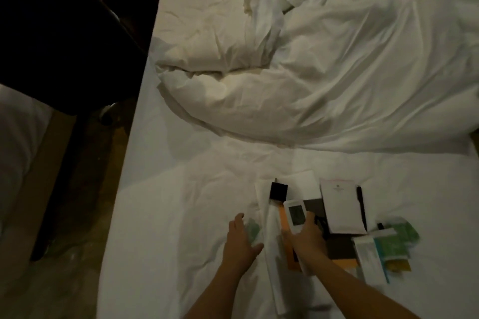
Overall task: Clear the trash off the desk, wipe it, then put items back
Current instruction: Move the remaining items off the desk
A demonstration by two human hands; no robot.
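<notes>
Nearest, two bare forearms reach out over the flat white sheet of the bed [160, 215]. The left hand [242, 238] lies released, fingers spread and fairly straight on the sheet. A small pale green translucent packet [253, 229] sits between its thumb and fingers; the blur hides whether they touch it. The right hand [307, 238] is wrapped round the lower end of a white remote control with a grey screen [294, 215], screen upward.

Under and around that hand, the desk items lie clustered on the sheet:
- a long white paper sleeve [272, 241], between the two hands
- a flat orange card [288, 248], just beside the sleeve
- a dark grey-brown folder [339, 246]
- green sachets [399, 238], a yellow sachet [400, 265] and a white-and-teal box [370, 261], to the right

Slightly farther lie a black square piece [278, 190], a white folded card [307, 185], a white notepad [339, 211] and a black pen [360, 204] along the notepad's right edge.

Beyond them a rumpled white duvet [337, 72] is heaped across the bed. At far left a dark chair [64, 33] stands on the brownish floor [72, 215] beside the bed.
</notes>
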